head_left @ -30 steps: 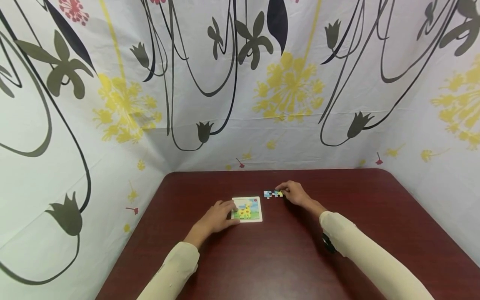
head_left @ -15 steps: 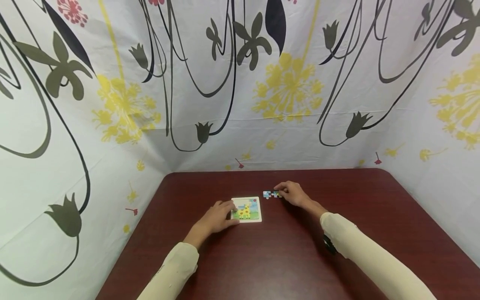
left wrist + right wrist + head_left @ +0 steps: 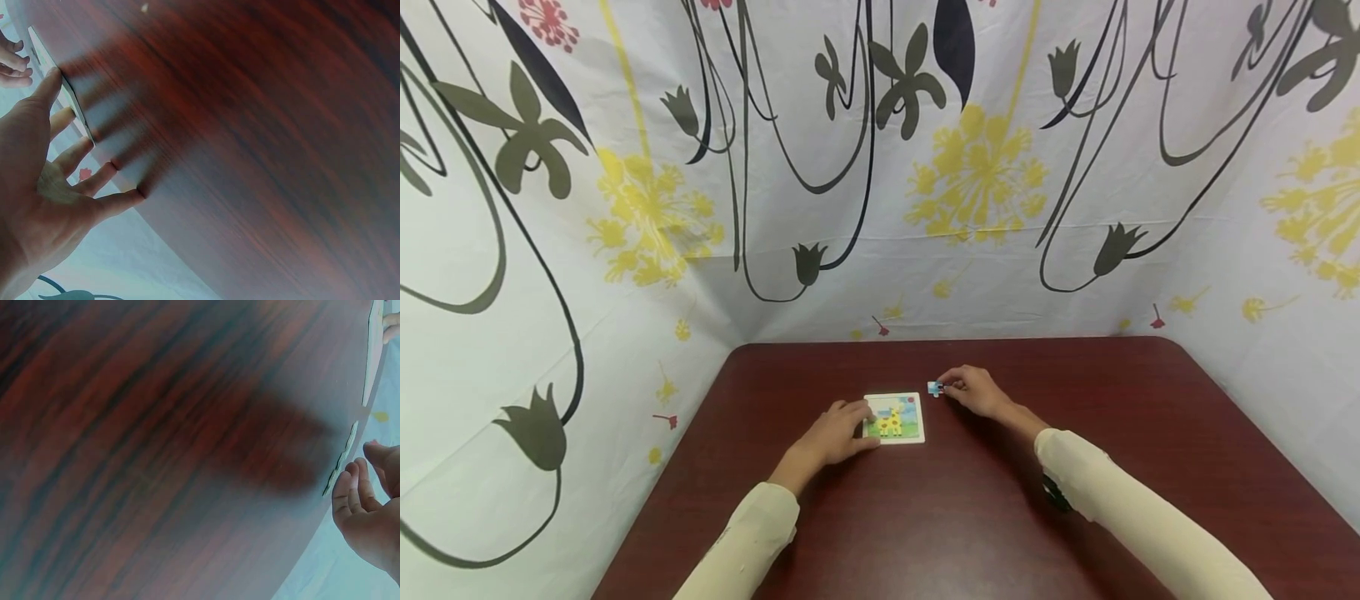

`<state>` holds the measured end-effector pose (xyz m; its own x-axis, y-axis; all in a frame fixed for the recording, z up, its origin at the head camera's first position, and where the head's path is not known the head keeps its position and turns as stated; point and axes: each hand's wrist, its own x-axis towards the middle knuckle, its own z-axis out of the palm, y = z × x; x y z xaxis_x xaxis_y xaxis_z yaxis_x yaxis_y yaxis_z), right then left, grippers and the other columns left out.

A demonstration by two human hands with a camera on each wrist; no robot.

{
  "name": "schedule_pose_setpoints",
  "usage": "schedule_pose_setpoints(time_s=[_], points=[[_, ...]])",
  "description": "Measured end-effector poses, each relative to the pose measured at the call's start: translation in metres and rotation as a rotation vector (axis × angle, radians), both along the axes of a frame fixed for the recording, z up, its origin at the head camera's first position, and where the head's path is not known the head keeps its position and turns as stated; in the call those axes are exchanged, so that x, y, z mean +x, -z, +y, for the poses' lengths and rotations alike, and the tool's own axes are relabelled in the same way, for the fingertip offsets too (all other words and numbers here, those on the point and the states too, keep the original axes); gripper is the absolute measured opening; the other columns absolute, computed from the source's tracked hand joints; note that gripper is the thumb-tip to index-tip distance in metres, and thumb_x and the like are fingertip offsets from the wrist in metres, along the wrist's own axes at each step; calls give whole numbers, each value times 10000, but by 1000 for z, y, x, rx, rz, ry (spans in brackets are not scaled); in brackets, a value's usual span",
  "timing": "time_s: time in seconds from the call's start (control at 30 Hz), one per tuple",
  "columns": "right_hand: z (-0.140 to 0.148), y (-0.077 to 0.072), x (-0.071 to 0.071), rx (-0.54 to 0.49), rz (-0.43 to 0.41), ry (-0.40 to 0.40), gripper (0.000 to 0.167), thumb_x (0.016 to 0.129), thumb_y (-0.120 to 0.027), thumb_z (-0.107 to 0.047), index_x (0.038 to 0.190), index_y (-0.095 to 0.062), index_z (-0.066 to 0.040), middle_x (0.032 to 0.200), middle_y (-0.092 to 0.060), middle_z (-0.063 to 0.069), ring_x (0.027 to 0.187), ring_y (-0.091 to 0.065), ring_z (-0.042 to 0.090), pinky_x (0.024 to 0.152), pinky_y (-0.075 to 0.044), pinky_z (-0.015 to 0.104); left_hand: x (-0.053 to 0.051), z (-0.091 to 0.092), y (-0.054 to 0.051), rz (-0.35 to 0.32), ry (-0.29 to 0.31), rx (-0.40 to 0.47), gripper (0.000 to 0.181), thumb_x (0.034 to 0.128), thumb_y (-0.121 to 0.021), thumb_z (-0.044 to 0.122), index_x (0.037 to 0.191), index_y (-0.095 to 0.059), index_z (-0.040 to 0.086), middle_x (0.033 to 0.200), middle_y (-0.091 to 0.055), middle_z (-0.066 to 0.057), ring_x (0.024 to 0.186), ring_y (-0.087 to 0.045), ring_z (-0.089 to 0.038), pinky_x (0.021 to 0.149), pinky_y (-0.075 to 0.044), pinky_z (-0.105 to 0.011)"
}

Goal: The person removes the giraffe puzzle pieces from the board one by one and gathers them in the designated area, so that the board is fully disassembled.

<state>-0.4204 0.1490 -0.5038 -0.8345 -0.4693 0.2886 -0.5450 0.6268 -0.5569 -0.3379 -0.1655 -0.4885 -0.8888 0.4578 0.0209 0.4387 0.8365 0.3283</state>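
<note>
A small picture puzzle [image 3: 901,418] with a yellow giraffe and a pale frame lies flat on the dark red table. My left hand [image 3: 837,433] rests at its left side, thumb and fingers spread over the edge; in the left wrist view the fingers [image 3: 84,150] are apart, some touching the table. To the right of the board lie puzzle pieces; a blue one [image 3: 934,388] shows. My right hand [image 3: 976,390] is bent over these pieces and hides part of them. In the right wrist view the pieces [image 3: 342,456] lie flat in a row beside the loosely bent fingers, the thumb apart.
The dark red table [image 3: 970,508] has rounded far corners. A white cloth [image 3: 880,208] printed with flowers hangs behind it and along both sides. A dark band [image 3: 1057,492] is on the right wrist.
My right hand has slid a little to the left over the puzzle pieces and now covers the yellow-marked one. My left hand stays on the board.
</note>
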Motion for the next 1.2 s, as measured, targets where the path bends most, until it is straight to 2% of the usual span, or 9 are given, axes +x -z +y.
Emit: schedule_pose_setpoints(time_s=[0.27,0.47,0.73,0.9,1.2], points=[[-14,0,4,21,30,-18,174,966,-721,-31,1134,-762,-10,1074,-721,134,893,-645,235,782,-542,419,-1,0,1,1,0,-3,406,982,-711,458,1273,-636,186,1504,-546,-69,1346,-479,-372,1059,-421,-632],[-23,3,7,14,36,-44,169,956,-731,-31,1122,-766,-19,1039,-715,116,896,-652,231,804,-545,430,-2,-1,2,0,-5,-9,412,979,-709,474,1273,-635,195,1510,-543,-64,1349,-480,-367,1060,-425,-622],[-36,3,13,-5,41,-74,159,955,-738,-33,1112,-766,-22,961,-691,78,835,-598,234,750,-495,355,-4,-1,4,-2,-4,-12,404,975,-710,480,1258,-633,201,1515,-540,-67,1348,-480,-367,1052,-434,-614],[-43,4,17,-27,13,-118,158,967,-724,-30,1121,-761,-20,1003,-704,98,862,-634,209,755,-517,333,-4,-1,5,-10,-3,-18,396,982,-702,479,1255,-632,201,1526,-531,-69,1357,-477,-371,1054,-434,-617],[-54,6,21,-17,-39,-134,196,995,-701,-79,1180,-756,-44,1064,-674,77,911,-640,182,783,-543,329,-3,-1,3,-6,10,-7,385,992,-687,477,1255,-632,202,1546,-512,-85,1372,-466,-400,1049,-423,-654]])
